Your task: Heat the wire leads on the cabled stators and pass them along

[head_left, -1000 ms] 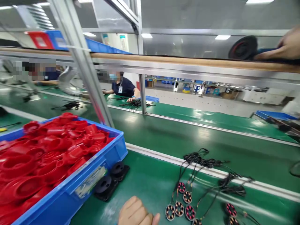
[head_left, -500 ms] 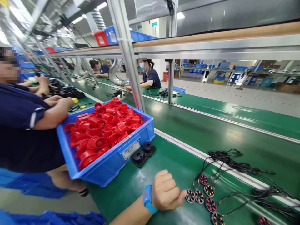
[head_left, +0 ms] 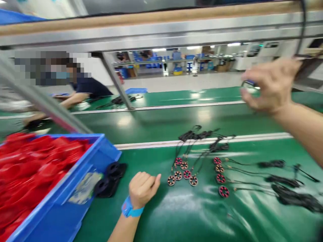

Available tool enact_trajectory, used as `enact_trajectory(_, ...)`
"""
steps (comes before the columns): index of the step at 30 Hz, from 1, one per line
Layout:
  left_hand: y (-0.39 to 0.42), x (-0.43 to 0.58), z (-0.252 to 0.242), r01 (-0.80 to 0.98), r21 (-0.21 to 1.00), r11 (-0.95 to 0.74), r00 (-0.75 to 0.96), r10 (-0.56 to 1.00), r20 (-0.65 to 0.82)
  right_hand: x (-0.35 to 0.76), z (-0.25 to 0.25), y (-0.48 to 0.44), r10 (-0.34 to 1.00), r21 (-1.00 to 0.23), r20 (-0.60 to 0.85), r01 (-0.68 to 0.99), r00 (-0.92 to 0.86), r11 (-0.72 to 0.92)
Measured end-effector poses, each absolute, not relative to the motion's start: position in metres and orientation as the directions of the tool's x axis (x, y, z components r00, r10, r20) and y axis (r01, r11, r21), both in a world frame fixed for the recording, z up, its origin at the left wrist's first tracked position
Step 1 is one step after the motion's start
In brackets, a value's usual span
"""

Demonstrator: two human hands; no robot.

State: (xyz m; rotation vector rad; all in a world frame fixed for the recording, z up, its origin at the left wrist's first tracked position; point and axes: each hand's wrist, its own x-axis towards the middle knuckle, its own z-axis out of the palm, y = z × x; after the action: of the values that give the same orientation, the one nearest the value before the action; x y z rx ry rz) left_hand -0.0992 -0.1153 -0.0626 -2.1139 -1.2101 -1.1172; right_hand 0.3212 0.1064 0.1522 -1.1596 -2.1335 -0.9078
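Note:
My left hand (head_left: 144,189), with a blue wristband (head_left: 131,207), is closed in a fist over the green work surface. Nothing sticks out of it. Just right of it lie several small ring-shaped wire coils (head_left: 178,175) with red or copper windings and black leads. Higher up at the right, my right hand (head_left: 274,85) is raised with its fingers curled, blurred by motion. A thin dark curved edge shows between thumb and fingers; I cannot make out what it is. A black cord (head_left: 303,30) hangs down just behind this hand.
A blue bin (head_left: 106,148) full of red plastic parts (head_left: 37,161) stands at left. Two black round housings (head_left: 108,179) sit against it. Black cable bundles (head_left: 285,181) lie at right. A metal shelf rail (head_left: 161,32) crosses above; a co-worker (head_left: 85,82) sits across the line.
The view has swung to the right, so the bin has slid left. My right hand has come into view, raised. My left hand stays closed in a fist near the coils.

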Motion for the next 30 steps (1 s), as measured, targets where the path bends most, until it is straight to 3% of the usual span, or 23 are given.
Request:
enact_trajectory(3, -0.113, -0.098, -0.062, 0.833, -0.007, -0.553, 0.322, 0.475, 0.819, 0.39, 0.052, 0.058, 0.683, 0.247, 0.598, 0.907, -0.419, 0.34)
enact_trajectory(6, -0.111, -0.097, -0.064, 0.831, 0.021, -0.555, 0.291, 0.468, 0.834, 0.452, -0.046, 0.014, 0.953, 0.073, 0.22, 0.978, -0.209, 0.197)
enact_trajectory(7, -0.11, -0.098, -0.066, 0.842, 0.036, -0.539, 0.269, 0.476, 0.837, 0.467, -0.07, 0.002, 0.984, 0.008, 0.122, 0.992, -0.126, 0.126)
enact_trajectory(9, -0.105, -0.104, -0.072, 0.889, 0.112, -0.444, 0.16, 0.53, 0.833, 0.486, -0.1, -0.019, 0.996, -0.134, 0.061, 0.989, -0.059, 0.067)
enact_trajectory(11, -0.098, -0.114, -0.082, 0.914, 0.302, -0.269, -0.047, 0.671, 0.74, 0.49, -0.109, -0.031, 0.995, -0.232, 0.101, 0.972, -0.02, 0.043)
enact_trajectory(13, -0.088, -0.128, -0.093, 0.842, 0.537, -0.053, -0.241, 0.854, 0.461, 0.488, -0.108, -0.036, 0.988, -0.273, 0.149, 0.962, 0.028, 0.014)
enact_trajectory(15, -0.08, -0.14, -0.102, 0.736, 0.669, 0.105, -0.272, 0.95, 0.15, 0.485, -0.103, -0.035, 0.983, -0.285, 0.168, 0.958, 0.07, -0.02)
enact_trajectory(17, -0.075, -0.147, -0.107, 0.676, 0.716, 0.175, -0.247, 0.969, -0.004, 0.484, -0.101, -0.034, 0.982, -0.295, 0.17, 0.955, 0.084, -0.031)
enact_trajectory(23, -0.076, -0.137, -0.105, 0.626, 0.752, 0.205, -0.234, 0.97, -0.069, 0.492, -0.097, -0.052, 0.98, -0.242, 0.151, 0.966, 0.127, -0.088)
enact_trajectory(26, -0.076, -0.132, -0.102, 0.613, 0.76, 0.214, -0.241, 0.967, -0.078, 0.506, -0.089, -0.067, 0.994, -0.252, -0.043, 0.962, 0.096, -0.104)
enact_trajectory(30, -0.076, -0.13, -0.098, 0.559, 0.804, 0.205, -0.264, 0.963, -0.062, 0.525, -0.079, -0.082, 0.953, -0.261, -0.287, 0.965, -0.095, 0.018)
